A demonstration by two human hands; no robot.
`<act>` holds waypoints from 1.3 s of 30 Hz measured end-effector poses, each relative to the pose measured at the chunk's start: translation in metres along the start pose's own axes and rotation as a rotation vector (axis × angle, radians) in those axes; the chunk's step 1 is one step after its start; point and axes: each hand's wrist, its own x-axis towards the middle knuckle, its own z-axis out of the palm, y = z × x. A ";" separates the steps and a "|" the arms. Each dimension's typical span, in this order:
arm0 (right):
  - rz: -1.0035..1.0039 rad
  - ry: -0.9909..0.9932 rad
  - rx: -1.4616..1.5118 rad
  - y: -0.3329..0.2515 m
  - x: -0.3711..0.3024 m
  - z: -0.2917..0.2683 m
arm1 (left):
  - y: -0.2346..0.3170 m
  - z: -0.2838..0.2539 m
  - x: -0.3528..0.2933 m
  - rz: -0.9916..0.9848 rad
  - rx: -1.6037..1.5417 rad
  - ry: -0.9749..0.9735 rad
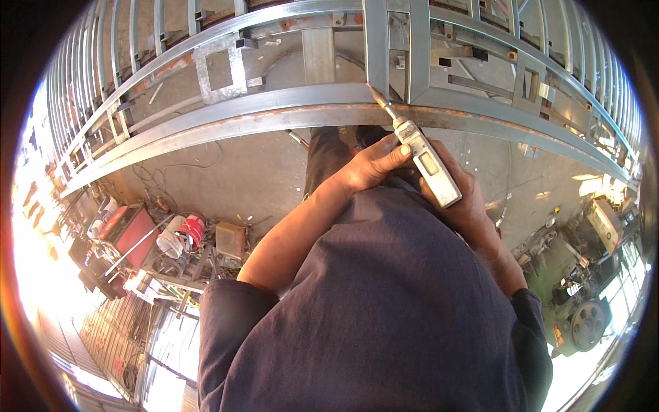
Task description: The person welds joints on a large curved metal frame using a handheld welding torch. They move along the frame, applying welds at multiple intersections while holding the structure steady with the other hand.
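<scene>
A welding gun with a boxy, whitish body and a slim, copper-coloured nozzle is held in front of my torso. It slants up and left, with its tip at the seam where an upright square tube meets the long horizontal steel tube. My right hand wraps around the right side of the body. My left hand is closed at the left side, its thumb lying on the casing near the nozzle. Most of the fingers of both hands are hidden behind the gun and the shirt.
The steel frame with many vertical bars spans the far side. At the left stand a red machine, a red-and-white bucket and loose cables. Green machinery with a wheel stands at the right. Concrete floor lies below.
</scene>
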 end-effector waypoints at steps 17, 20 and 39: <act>-0.084 0.083 -0.148 -0.018 0.002 0.005 | -0.004 -0.003 0.000 -0.036 -0.070 -0.027; -0.116 0.085 -0.129 -0.022 0.005 0.004 | -0.008 -0.008 0.003 -0.005 -0.030 -0.022; -0.064 0.059 -0.032 -0.025 0.001 -0.002 | -0.001 -0.003 0.001 -0.082 0.072 0.015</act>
